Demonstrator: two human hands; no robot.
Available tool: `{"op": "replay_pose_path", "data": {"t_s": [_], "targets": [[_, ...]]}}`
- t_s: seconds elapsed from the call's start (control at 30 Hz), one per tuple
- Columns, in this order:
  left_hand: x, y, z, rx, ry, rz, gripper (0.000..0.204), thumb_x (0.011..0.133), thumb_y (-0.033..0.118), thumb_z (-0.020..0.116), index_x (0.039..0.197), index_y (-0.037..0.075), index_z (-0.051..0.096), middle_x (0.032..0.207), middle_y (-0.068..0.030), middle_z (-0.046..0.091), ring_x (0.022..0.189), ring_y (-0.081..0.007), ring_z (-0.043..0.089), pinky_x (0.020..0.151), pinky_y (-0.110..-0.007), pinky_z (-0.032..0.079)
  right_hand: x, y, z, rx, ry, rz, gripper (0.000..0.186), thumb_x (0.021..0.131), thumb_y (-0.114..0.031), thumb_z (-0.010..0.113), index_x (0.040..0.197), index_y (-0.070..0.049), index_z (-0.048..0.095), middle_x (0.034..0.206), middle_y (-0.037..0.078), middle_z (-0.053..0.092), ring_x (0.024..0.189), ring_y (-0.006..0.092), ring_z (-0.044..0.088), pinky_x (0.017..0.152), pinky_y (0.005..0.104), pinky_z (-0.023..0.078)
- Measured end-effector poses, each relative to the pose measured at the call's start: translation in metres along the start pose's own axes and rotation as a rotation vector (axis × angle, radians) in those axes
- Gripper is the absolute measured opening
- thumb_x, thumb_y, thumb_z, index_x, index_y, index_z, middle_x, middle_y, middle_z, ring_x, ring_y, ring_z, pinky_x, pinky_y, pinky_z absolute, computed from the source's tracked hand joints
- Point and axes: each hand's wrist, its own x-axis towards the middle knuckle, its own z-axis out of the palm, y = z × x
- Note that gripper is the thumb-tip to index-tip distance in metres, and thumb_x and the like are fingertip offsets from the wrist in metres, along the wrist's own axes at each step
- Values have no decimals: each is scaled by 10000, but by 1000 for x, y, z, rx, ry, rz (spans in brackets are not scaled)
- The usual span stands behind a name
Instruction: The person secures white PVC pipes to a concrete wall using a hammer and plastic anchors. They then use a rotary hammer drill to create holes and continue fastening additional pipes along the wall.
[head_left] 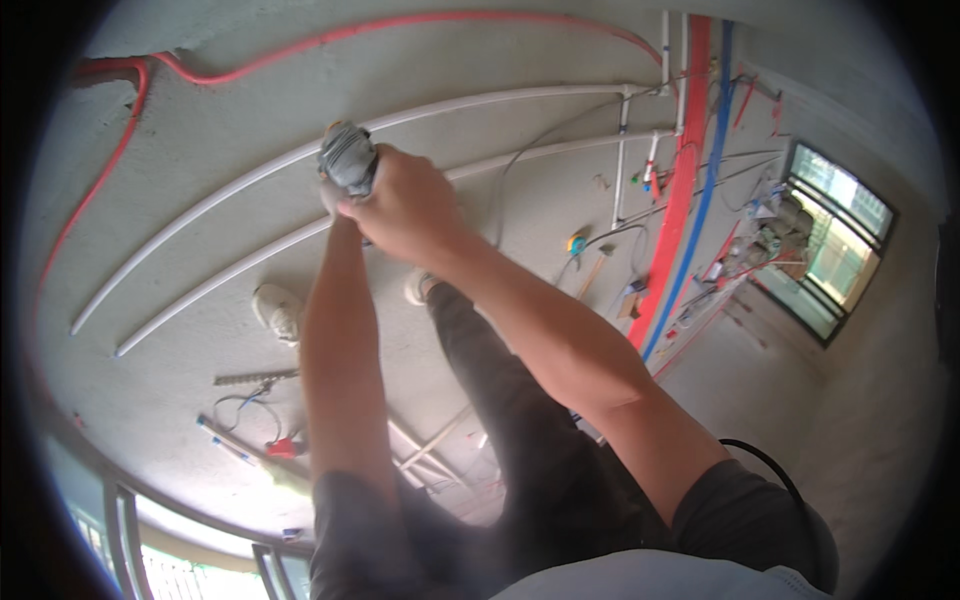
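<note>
A grey power tool with a rounded, ridged body and a touch of orange (347, 160) is held out in front of me, above the concrete floor. My right hand (408, 205) is closed around its near side. Against its left side is my left hand (331, 196), closed on it and largely hidden behind the tool and my right hand. The tool's working end cannot be made out. Past it, on the floor, run two long white pipes (265, 166).
A red conduit (350, 37) curves along the far side. To the right run a wide red strip (680, 200) and a blue pipe (708, 200). A loose cable (520, 155), a small blue-and-yellow object (576, 244) and my shoes (278, 312) are on the floor.
</note>
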Motion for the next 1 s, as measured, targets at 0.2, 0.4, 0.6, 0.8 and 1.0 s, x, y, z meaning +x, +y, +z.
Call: {"op": "replay_pose_path", "data": {"t_s": [0.2, 0.4, 0.6, 0.8, 1.0], "targets": [[-102, 46, 1, -118, 77, 118, 271, 999, 186, 735, 1203, 10, 700, 1118, -71, 767, 972, -169, 710, 828, -375, 587, -106, -38, -80, 79, 17, -123, 374, 872, -102, 805, 1203, 24, 684, 967, 273, 759, 958, 483, 738, 815, 483, 591], [-180, 41, -11, -631, 11, -133, 125, 949, 99, 753, 1050, 29, 729, 961, -18, 746, 878, -108, 679, 776, -354, 571, -178, -17, -89, 169, 13, -1, 364, 908, -76, 780, 1241, 31, 680, 994, 267, 764, 981, 479, 744, 839, 442, 595], [-222, -10, -26, -528, -16, -226, 144, 898, 56, 783, 1022, 24, 717, 967, -7, 754, 858, -102, 672, 761, -338, 553, -202, 34, -33, 181, -52, 102, 344, 906, -72, 775, 1221, 23, 674, 996, 263, 764, 986, 480, 745, 843, 457, 596], [-215, -73, -33, -395, 12, -244, 152, 919, 87, 780, 1044, 28, 718, 966, -9, 751, 863, -104, 667, 767, -342, 552, -207, 59, 2, 117, -86, 129, 309, 894, -60, 758, 1172, 20, 651, 971, 267, 752, 957, 492, 741, 826, 484, 593], [-202, -92, -25, -244, -26, -234, 188, 931, 123, 787, 1071, 16, 720, 984, -20, 756, 873, -121, 682, 772, -357, 557, -192, 71, 18, 100, -60, 122, 326, 889, -63, 754, 1187, 20, 653, 973, 266, 750, 942, 493, 738, 840, 498, 589]]}}
